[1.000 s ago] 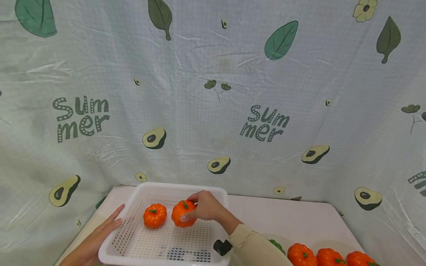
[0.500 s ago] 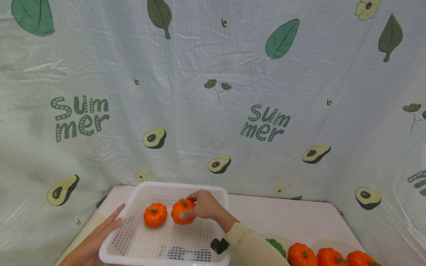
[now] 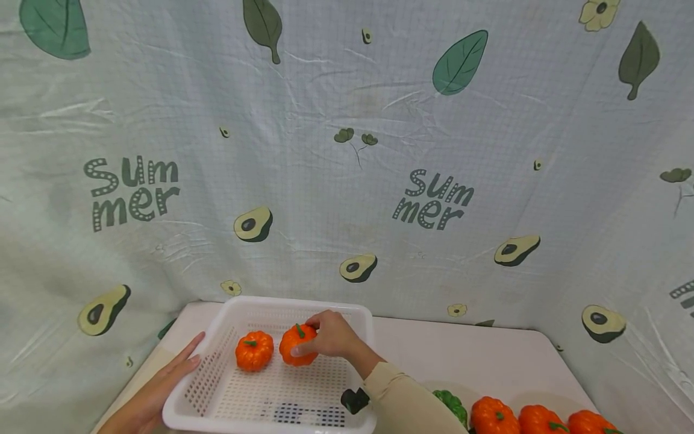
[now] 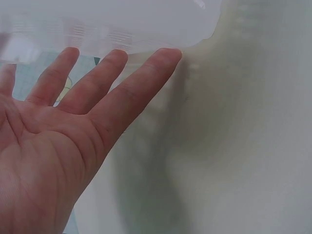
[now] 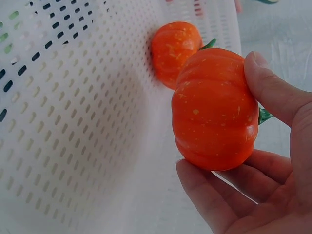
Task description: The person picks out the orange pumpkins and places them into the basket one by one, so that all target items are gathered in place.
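My right hand (image 3: 337,335) grips a small orange pumpkin (image 3: 297,346) with a green stem, inside the white perforated basket (image 3: 222,416). In the right wrist view the thumb presses one side of this pumpkin (image 5: 217,112) and the fingers lie against the other. A second orange pumpkin (image 3: 254,351) sits on the basket floor to its left. My left hand (image 3: 162,389), fingers extended, touches the basket's left side from outside. Seen from the left wrist, its straight fingertips meet the basket wall (image 4: 122,29).
At the front right of the pale table (image 3: 461,349) stand several more orange pumpkins (image 3: 494,416) in a row, beside a green one (image 3: 451,405) partly hidden by the right sleeve. A patterned curtain (image 3: 303,169) hangs behind and at both sides.
The right hand and its pumpkin have stayed almost in place; the right forearm has shifted slightly left, showing more of the green object. The left hand has not visibly moved on the basket.
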`<action>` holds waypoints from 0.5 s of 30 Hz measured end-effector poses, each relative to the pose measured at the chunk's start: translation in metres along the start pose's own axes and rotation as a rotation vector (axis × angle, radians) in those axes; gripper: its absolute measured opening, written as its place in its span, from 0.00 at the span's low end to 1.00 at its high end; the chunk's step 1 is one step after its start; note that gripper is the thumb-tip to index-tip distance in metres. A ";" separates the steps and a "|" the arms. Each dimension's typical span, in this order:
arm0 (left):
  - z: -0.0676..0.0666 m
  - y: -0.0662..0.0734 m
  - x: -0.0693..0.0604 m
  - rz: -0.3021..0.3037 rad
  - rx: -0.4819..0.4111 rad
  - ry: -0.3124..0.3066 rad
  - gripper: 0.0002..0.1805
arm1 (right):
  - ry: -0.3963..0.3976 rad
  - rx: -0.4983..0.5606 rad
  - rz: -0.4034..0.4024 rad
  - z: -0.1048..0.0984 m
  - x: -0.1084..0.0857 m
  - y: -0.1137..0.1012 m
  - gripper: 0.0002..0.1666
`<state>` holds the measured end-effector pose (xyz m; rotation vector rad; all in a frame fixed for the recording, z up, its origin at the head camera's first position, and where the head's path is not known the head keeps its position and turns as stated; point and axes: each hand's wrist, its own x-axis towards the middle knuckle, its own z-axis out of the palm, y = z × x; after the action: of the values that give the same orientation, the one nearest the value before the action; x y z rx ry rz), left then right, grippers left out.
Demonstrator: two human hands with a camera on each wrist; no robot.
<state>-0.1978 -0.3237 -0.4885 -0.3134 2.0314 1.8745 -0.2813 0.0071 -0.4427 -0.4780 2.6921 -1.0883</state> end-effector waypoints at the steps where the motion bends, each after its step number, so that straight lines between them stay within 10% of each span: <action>1: 0.000 0.000 0.000 0.003 0.003 -0.006 0.50 | 0.004 -0.002 0.003 0.001 0.000 0.000 0.36; 15: -0.003 0.000 -0.003 -0.012 -0.018 -0.006 0.51 | 0.017 0.011 -0.013 0.013 0.008 0.004 0.38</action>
<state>-0.1953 -0.3275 -0.4874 -0.3243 2.0056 1.8850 -0.2856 -0.0014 -0.4550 -0.4873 2.7001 -1.1148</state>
